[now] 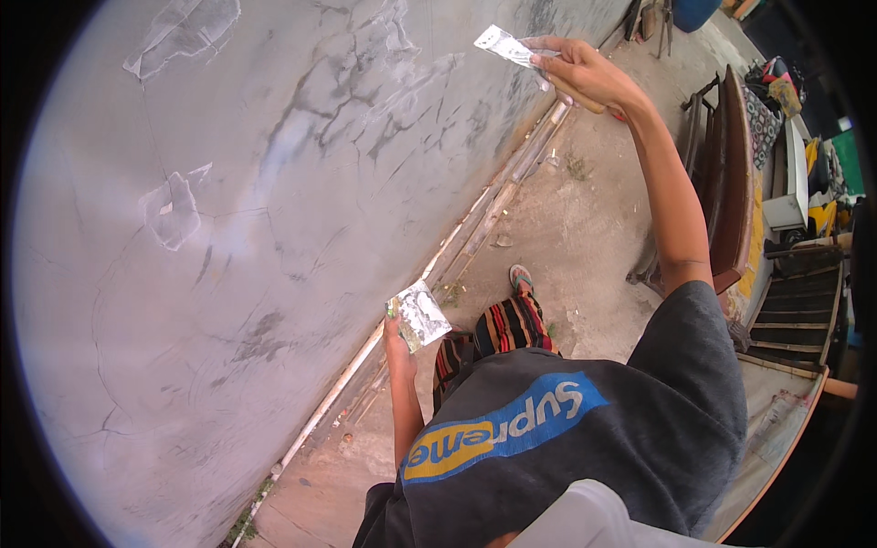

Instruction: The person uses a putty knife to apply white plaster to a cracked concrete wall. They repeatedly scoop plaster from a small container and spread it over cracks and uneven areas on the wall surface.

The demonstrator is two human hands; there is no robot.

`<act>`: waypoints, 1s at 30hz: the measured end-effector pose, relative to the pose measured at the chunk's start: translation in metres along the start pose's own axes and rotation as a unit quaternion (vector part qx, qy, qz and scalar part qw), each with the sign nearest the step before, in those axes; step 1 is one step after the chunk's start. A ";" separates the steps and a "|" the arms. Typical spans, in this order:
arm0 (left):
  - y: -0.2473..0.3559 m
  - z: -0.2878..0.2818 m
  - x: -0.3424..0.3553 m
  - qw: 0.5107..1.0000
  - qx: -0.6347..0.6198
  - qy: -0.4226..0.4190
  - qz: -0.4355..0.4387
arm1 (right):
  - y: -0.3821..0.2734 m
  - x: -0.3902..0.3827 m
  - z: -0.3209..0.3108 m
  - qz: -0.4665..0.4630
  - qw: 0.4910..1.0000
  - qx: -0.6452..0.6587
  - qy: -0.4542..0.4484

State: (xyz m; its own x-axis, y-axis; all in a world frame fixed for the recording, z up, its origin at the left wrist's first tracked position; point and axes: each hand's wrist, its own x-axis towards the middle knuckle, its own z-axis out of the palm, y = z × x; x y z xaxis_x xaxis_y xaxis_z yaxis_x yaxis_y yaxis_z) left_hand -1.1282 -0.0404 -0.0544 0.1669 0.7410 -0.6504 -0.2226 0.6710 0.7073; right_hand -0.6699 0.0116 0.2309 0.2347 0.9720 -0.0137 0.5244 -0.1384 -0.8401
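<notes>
My right hand is raised near the wall at the upper right, its fingers closed around a putty knife. The knife's flat metal blade carries pale smears and points left; its wooden handle sticks out below my palm. Lower down, close to the foot of the wall, my left hand grips a flat square plate by its left edge. White and grey paste is smeared across the plate. The grey wall has dark branching cracks and pale, rough-edged patches, one of them a small outlined patch at the left.
A pale pipe runs along the base of the wall, beside a concrete floor. To the right stand a brown wooden bench, a white box and a slatted frame. A blue container is at the top.
</notes>
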 end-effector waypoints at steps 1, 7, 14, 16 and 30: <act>-0.005 0.001 0.003 1.000 -0.008 0.004 0.004 | 0.003 -0.006 0.004 0.013 1.000 -0.006 -0.011; -0.011 0.016 -0.007 0.996 -0.019 0.066 0.062 | 0.052 -0.002 0.026 0.024 0.973 -0.130 -0.186; -0.052 0.052 -0.017 0.966 -0.168 0.140 0.139 | 0.049 0.042 0.029 -0.111 0.932 -0.300 -0.172; -0.070 0.067 -0.012 0.954 -0.219 0.164 0.123 | 0.041 0.053 0.046 -0.109 0.958 -0.219 -0.152; -0.037 0.060 -0.015 0.978 -0.139 0.142 0.068 | -0.007 0.069 0.059 -0.071 0.984 -0.156 -0.043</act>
State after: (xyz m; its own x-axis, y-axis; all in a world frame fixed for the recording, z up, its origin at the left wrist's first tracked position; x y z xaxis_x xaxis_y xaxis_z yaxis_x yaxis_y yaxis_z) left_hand -1.0645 -0.0748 -0.0546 -0.1461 0.7592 -0.6343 -0.4824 0.5051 0.7157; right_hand -0.7059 0.0906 0.2038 0.0779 0.9964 0.0341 0.7764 -0.0392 -0.6290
